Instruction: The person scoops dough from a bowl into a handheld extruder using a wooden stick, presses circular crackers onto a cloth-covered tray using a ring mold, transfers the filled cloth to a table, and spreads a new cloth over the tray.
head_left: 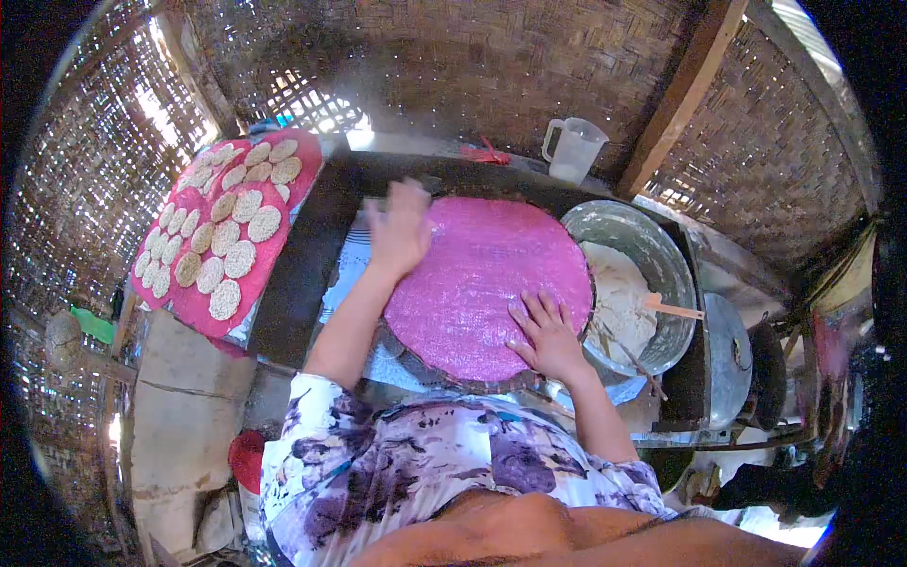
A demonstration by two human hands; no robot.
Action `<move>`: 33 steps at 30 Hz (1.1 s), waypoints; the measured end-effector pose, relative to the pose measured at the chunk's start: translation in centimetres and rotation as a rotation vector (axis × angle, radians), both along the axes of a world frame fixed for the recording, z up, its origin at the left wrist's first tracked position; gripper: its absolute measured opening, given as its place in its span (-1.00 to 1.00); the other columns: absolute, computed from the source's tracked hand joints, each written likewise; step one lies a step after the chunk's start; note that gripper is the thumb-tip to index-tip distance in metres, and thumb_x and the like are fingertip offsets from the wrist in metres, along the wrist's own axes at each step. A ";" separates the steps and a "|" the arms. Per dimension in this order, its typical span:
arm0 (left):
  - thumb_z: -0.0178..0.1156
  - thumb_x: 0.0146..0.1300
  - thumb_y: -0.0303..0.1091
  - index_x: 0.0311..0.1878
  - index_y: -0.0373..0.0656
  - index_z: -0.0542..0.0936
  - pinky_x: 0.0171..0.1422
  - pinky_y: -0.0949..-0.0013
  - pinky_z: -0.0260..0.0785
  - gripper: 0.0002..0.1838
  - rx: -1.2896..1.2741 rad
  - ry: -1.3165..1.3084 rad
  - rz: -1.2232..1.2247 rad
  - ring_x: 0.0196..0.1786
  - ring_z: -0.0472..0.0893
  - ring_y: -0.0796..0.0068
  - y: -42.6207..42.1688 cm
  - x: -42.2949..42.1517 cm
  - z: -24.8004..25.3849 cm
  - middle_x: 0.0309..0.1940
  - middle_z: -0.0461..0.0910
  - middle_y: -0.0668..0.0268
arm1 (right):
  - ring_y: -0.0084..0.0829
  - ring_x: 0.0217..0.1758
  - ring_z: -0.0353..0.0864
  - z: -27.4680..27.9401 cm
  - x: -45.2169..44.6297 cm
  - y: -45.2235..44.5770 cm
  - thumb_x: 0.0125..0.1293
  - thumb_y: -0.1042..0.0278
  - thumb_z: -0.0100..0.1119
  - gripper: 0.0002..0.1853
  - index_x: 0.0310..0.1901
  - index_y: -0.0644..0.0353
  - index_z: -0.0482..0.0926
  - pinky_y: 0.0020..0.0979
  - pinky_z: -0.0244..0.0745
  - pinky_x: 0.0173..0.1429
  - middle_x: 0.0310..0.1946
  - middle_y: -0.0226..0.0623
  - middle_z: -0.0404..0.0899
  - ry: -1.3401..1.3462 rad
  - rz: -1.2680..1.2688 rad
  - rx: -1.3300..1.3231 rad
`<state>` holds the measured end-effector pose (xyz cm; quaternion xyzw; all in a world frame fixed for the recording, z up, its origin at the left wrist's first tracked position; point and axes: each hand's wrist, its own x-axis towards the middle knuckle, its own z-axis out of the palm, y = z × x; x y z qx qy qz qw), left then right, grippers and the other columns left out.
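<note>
A round, bright pink sheet (491, 283) with a shiny, wet-looking surface lies on a round tray or board in front of me. My right hand (551, 338) rests flat on its lower right part, fingers spread. At the upper left edge of the sheet is my left hand (401, 227), raised and blurred by motion, with its fingers stretched out and nothing visible in them. Close to my right hand stands a large metal basin (674, 269) holding a pale, dough-like mass (619, 293). An orange-handled utensil (673, 305) and a stick (645, 370) lean in it.
On the left, pink cloth-covered trays (219, 326) carry several round pale cakes (225, 238). A clear plastic jug (574, 149) stands at the back, near a red item (486, 151). A metal lid (727, 364) sits at the right. Woven walls (453, 85) enclose the space.
</note>
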<state>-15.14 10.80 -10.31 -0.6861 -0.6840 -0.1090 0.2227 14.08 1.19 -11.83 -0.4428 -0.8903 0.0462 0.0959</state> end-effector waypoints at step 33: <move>0.19 -0.04 -0.41 -0.32 -0.24 0.52 -0.12 0.20 0.35 -0.82 -0.242 -0.870 0.285 -0.23 0.50 0.04 -14.8 -7.7 -21.8 -0.36 0.51 0.03 | -0.11 0.19 0.23 -14.8 12.2 -9.1 -0.22 -0.05 0.35 0.02 0.25 0.24 0.04 -0.03 -0.02 0.28 0.10 -0.03 0.27 -0.291 -0.515 -0.314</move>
